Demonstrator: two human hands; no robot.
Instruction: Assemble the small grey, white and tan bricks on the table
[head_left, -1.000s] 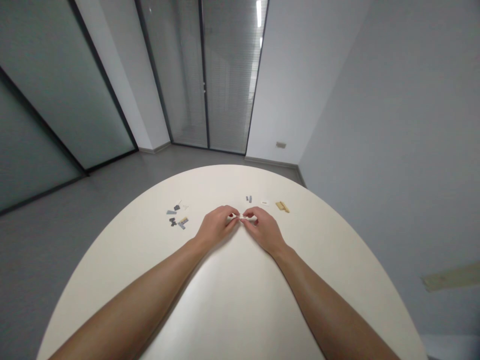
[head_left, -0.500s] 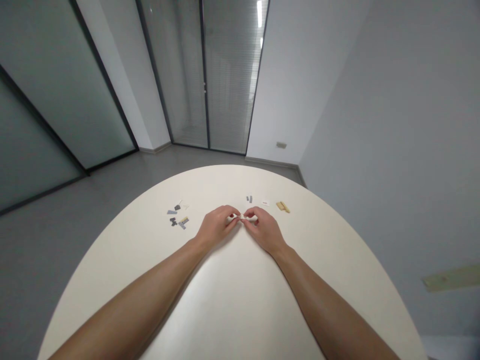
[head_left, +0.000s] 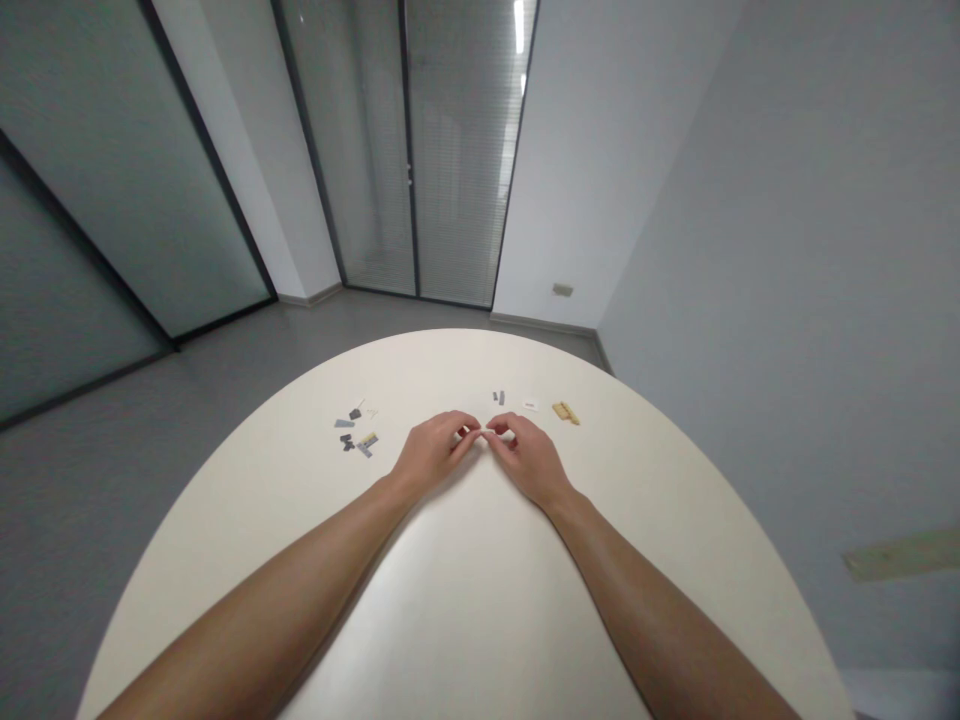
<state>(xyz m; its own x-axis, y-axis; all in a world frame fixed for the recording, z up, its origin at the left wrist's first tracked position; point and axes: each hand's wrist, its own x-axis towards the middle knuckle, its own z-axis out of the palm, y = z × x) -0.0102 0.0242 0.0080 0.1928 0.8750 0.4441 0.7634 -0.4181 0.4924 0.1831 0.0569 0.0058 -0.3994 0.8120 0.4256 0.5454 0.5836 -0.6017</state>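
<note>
Left hand (head_left: 433, 452) and right hand (head_left: 529, 462) have closed in, fingertips pinching a white piece (head_left: 488, 431) from either end, seemingly to steady it, over the table (head_left: 450, 345); grey bricks (head_left: 346, 432) lie left of the piece, a tan brick (head_left: 565, 413) right.

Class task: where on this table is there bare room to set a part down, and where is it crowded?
Bare room lies on the tabletop beyond the hands, between the cluster of small pieces and the grey bits; more lies right of the tan pieces. Crowded at that cluster and where the left hand and right hand meet.
</note>
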